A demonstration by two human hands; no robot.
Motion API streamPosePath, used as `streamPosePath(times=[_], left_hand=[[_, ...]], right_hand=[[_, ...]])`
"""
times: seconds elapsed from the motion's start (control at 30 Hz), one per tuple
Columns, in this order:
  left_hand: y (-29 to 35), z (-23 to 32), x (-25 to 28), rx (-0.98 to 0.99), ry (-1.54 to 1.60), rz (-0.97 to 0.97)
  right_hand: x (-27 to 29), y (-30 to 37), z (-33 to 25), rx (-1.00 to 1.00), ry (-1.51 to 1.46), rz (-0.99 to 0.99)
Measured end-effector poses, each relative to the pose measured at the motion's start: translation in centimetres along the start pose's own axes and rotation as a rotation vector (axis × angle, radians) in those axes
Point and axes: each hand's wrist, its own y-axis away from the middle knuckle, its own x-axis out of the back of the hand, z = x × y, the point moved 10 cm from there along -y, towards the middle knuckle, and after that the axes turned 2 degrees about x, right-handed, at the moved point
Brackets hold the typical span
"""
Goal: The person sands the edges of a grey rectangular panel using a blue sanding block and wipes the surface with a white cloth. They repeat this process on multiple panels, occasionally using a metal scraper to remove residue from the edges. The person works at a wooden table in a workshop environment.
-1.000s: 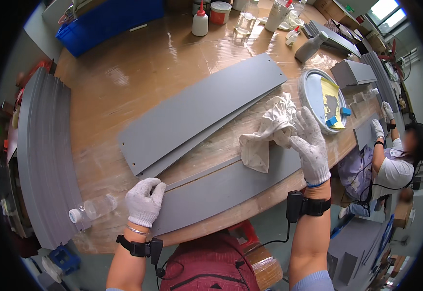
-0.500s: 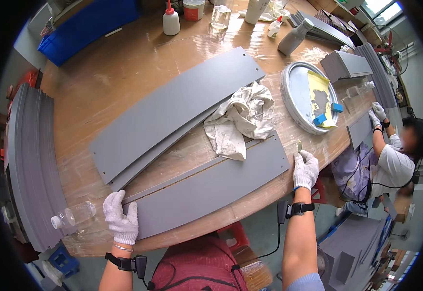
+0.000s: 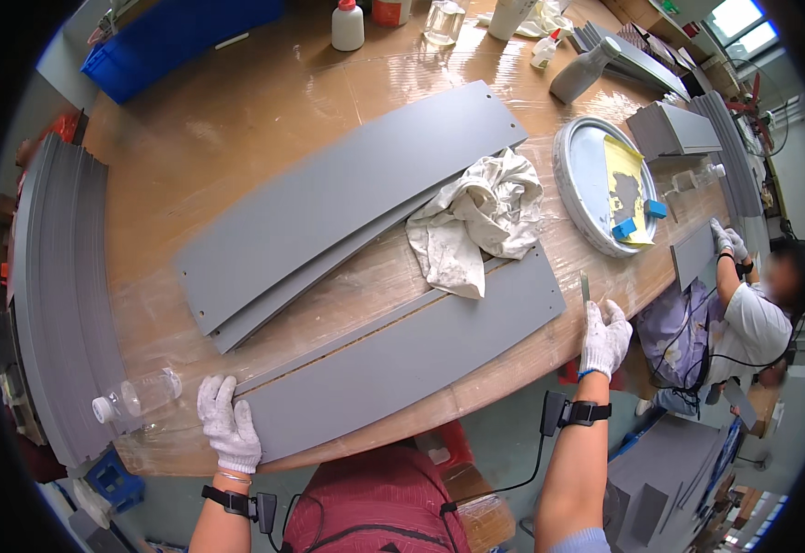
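Observation:
A long grey board (image 3: 402, 359) with a brown groove along its far side lies in front of me at the table edge. My left hand (image 3: 229, 424), in a white knit glove, rests at its left end with fingers stretched out. Just past the right end, my gloved right hand (image 3: 605, 339) is closed on a narrow flat blade, like a small putty knife (image 3: 584, 286), which points away from me; its handle is hidden. A crumpled whitish cloth (image 3: 481, 217) lies partly over the board's far right corner and against stacked grey boards (image 3: 356, 198).
Right of the cloth sits a round grey lid (image 3: 576, 198) with putty-smeared yellow paper (image 3: 622, 180) and blue blocks. Plastic bottles (image 3: 149, 394) and stacked grey panels (image 3: 61, 304) stand left. A blue bin (image 3: 172, 46) is far left. A co-worker (image 3: 744, 304) works at right.
The view has shifted slightly. The blade in my right hand now stands edge-on and looks thinner. My left thumb and fingers have drawn closer together at the board's end.

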Motion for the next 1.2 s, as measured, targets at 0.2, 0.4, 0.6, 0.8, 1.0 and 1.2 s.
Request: streamPosePath(times=[0.2,0.4,0.6,0.8,1.0,1.2], left_hand=[[-0.2,-0.2,0.2,-0.001,0.009,0.011],[-0.9,0.3,0.4,0.000,0.037,0.015],[-0.7,0.2,0.6,-0.005,0.038,0.026],[-0.6,-0.1,0.6,0.004,0.039,0.033],[-0.5,-0.2,0.5,0.007,0.036,0.039],[-0.9,0.2,0.6,0.009,0.036,0.013]], right_hand=[[-1.6,2.0,-1.6,0.091,-0.071,-0.104],[-2.3,5.3,7.4,0.037,-0.395,-0.029],[-2.2,8.1,2.8,-0.230,-0.663,-0.414],[-0.3,20.0,-9.0,-0.086,-0.832,-0.835],[0.2,24.3,-16.1,0.585,-0.522,-0.479],[0.5,26.8,-18.5,0.836,-0.394,-0.209]])
